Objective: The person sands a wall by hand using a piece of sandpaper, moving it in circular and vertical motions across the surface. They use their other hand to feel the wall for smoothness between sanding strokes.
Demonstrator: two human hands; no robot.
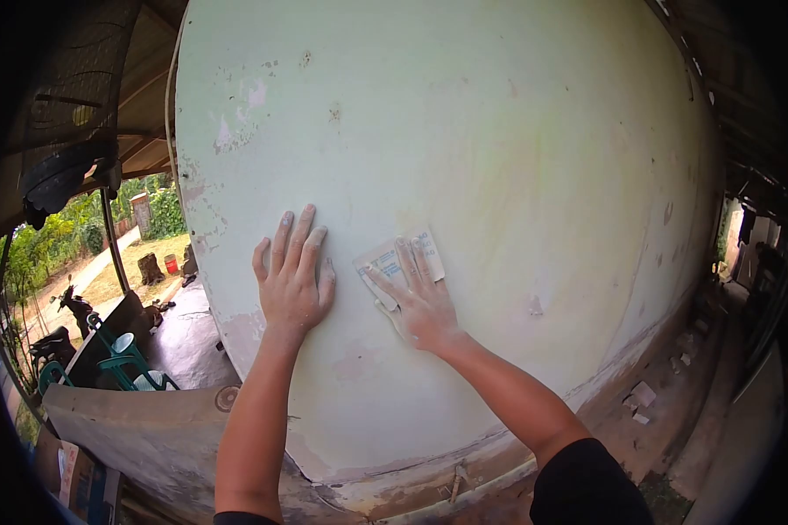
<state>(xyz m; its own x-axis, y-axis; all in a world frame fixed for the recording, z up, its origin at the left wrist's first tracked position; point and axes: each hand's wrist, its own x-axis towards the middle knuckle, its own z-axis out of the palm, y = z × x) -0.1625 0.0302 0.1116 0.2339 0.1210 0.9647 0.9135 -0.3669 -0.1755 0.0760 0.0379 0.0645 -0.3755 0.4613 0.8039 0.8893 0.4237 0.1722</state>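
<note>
Both hands are apart: one dusty left hand (295, 284) on one big pale green wall (490, 131), one dusty right hand (422, 308) pressing one printed sheet of paper (380, 269) to it.

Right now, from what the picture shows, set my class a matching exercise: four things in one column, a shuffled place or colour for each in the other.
Column one:
1. Left hand
2. Right hand
3. Bucket
4. Chair

Column two:
A. Green
B. On the paper
C. Directly on the wall
D. Red

Pairs: 1-C, 2-B, 3-D, 4-A
</note>
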